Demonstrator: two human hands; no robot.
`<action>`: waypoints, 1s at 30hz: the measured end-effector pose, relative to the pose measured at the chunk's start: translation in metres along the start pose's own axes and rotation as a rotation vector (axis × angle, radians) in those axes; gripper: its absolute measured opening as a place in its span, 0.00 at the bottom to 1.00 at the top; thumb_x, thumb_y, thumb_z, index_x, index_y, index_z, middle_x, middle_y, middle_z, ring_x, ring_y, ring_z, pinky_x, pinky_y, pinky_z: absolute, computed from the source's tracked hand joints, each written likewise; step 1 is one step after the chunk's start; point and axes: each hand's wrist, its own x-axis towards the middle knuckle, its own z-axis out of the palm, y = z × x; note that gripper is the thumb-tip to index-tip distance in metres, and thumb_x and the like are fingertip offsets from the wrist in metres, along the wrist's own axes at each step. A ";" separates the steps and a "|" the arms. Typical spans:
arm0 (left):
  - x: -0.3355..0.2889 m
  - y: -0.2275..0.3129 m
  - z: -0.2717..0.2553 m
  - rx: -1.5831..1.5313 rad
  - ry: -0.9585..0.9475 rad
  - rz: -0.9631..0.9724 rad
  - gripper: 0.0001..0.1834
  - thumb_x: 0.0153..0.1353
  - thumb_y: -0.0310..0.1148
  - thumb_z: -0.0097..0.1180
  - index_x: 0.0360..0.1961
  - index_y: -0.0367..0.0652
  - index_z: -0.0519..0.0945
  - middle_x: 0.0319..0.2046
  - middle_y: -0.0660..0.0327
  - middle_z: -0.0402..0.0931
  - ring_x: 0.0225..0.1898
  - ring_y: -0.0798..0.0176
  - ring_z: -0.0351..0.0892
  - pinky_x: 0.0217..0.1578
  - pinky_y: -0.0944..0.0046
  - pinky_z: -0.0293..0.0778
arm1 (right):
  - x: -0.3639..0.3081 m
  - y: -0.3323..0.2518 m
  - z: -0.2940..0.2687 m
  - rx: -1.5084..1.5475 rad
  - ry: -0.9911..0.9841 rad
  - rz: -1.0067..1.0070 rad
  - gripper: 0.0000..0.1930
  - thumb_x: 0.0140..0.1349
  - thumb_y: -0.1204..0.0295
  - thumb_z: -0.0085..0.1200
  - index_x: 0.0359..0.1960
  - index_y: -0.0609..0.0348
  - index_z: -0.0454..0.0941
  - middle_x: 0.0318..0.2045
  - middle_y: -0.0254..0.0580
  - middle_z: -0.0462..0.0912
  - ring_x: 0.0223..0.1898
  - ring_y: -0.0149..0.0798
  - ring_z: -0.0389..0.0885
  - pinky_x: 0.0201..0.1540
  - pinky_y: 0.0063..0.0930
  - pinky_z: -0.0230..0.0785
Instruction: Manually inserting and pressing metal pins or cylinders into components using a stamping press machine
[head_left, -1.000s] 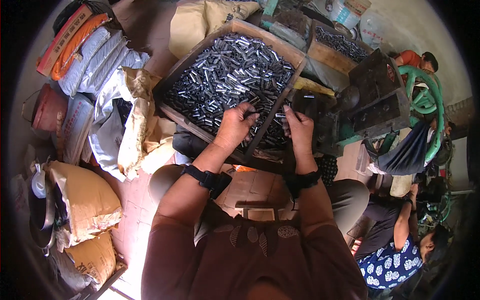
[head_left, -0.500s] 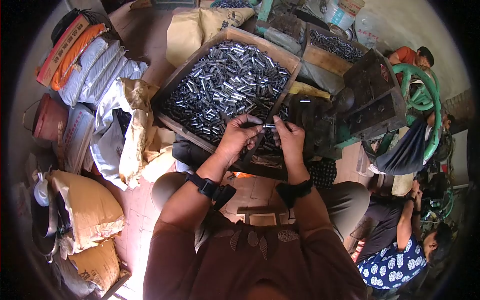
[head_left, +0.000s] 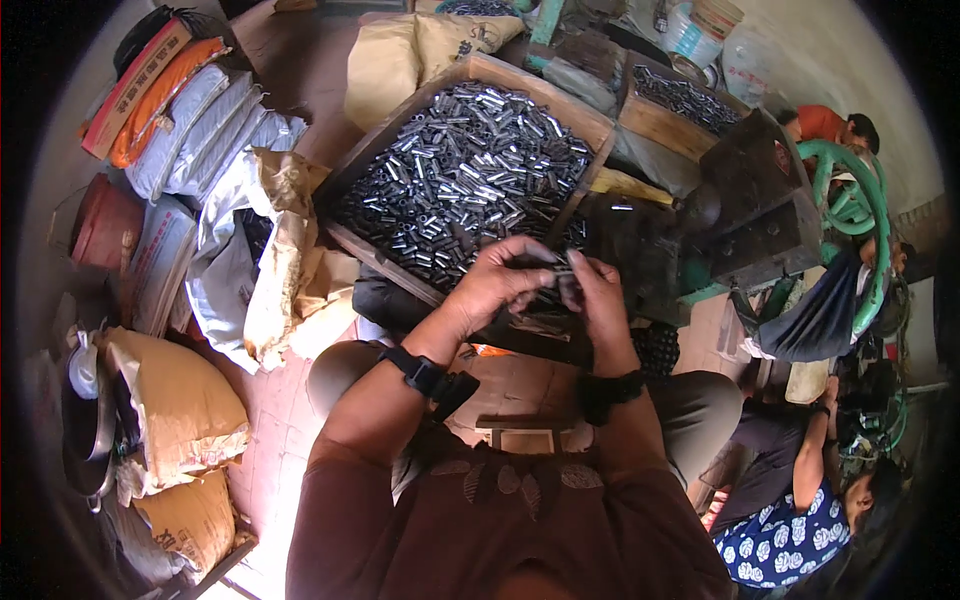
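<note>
My left hand [head_left: 500,287] and my right hand [head_left: 597,292] meet over the near right edge of a shallow wooden tray [head_left: 368,262]. Fingers of both are closed and pinched around a small metal tube [head_left: 561,268] between them, though motion blurs the fingertips and partly hides the piece. A heap of short, shiny metal tubes [head_left: 470,170] fills the tray just beyond my hands. Right of my right hand lies a dark metal work surface [head_left: 625,245], with a single bright tube [head_left: 621,207] resting on it.
A dark machine block [head_left: 760,190] with a green handwheel [head_left: 875,250] stands at the right. Behind it is a wooden box [head_left: 655,125] of small metal parts. Sacks [head_left: 180,390] and a red bucket [head_left: 100,225] line the left. A co-worker in a patterned shirt [head_left: 785,540] sits lower right.
My hands have shifted slightly right and down in the picture, and the fingers have curled closer around the tube. The whole view has moved a little.
</note>
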 end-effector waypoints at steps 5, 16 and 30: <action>0.000 -0.016 0.006 -0.106 -0.158 -0.033 0.17 0.53 0.29 0.57 0.45 0.42 0.73 0.24 0.66 0.74 0.13 0.78 0.57 0.13 0.77 0.53 | -0.009 0.004 -0.009 -0.004 -0.146 -0.014 0.11 0.58 0.65 0.50 0.25 0.60 0.75 0.13 0.27 0.70 0.13 0.20 0.64 0.14 0.15 0.54; 0.024 0.005 -0.056 0.482 0.570 0.341 0.09 0.55 0.28 0.44 0.37 0.36 0.72 0.30 0.52 0.73 0.31 0.57 0.77 0.33 0.59 0.74 | 0.047 0.004 0.024 -0.868 -0.028 -0.540 0.12 0.52 0.65 0.55 0.27 0.64 0.76 0.21 0.41 0.77 0.22 0.36 0.76 0.26 0.28 0.66; 0.052 -0.024 -0.065 1.610 0.732 0.252 0.06 0.46 0.25 0.50 0.28 0.39 0.71 0.28 0.48 0.74 0.31 0.49 0.77 0.31 0.57 0.74 | 0.087 0.021 0.041 -1.377 -0.132 -0.730 0.07 0.50 0.66 0.54 0.27 0.55 0.76 0.27 0.41 0.76 0.31 0.45 0.76 0.33 0.36 0.69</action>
